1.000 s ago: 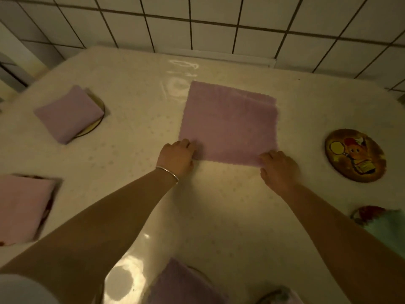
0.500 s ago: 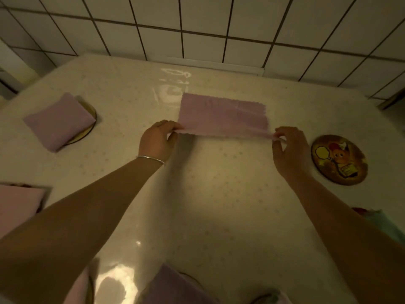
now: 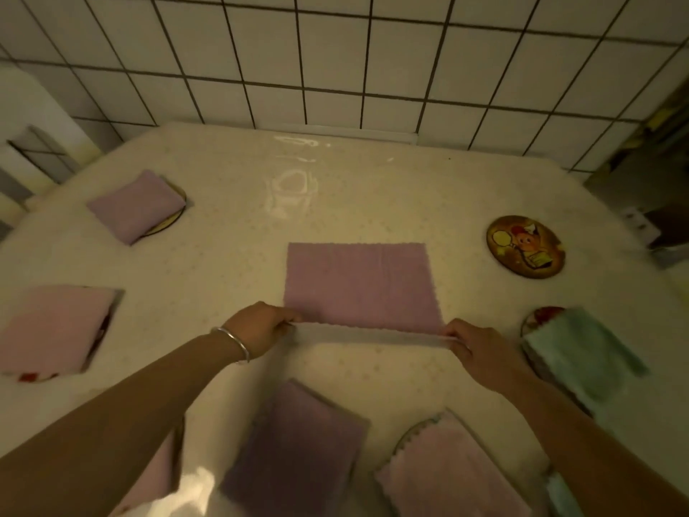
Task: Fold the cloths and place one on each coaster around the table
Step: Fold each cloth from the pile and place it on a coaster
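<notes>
A person's two bare arms reach forward over a pale table (image 3: 354, 203) that sits against a white tiled wall (image 3: 335, 61). At the middle of the table lies a mauve cloth (image 3: 358, 285), spread flat except for its near edge, which is raised off the surface. The left hand (image 3: 261, 328), with a thin bangle (image 3: 235, 343) at the wrist, pinches the cloth's near left corner. The right hand (image 3: 481, 348) pinches the near right corner. The strip of cloth between them is pulled taut and looks pale and blurred. Holding both corners level and tight likely keeps the edge straight for a clean fold. The rest of the cloth stretches away from the hands toward the wall.

Around the table's edges, folded cloths already rest on their places: a mauve one (image 3: 136, 207) on a round coaster toward the far left corner, a pink one (image 3: 56, 330) at the left edge, a mauve one (image 3: 298, 453) and a pink one (image 3: 447, 475) at the near edge, and a pale green one (image 3: 581, 356) at the right edge. One round coaster with a cartoon picture (image 3: 525, 246) near the far right corner is bare, so this cloth is probably meant for it. It lies well apart from the right hand.
</notes>
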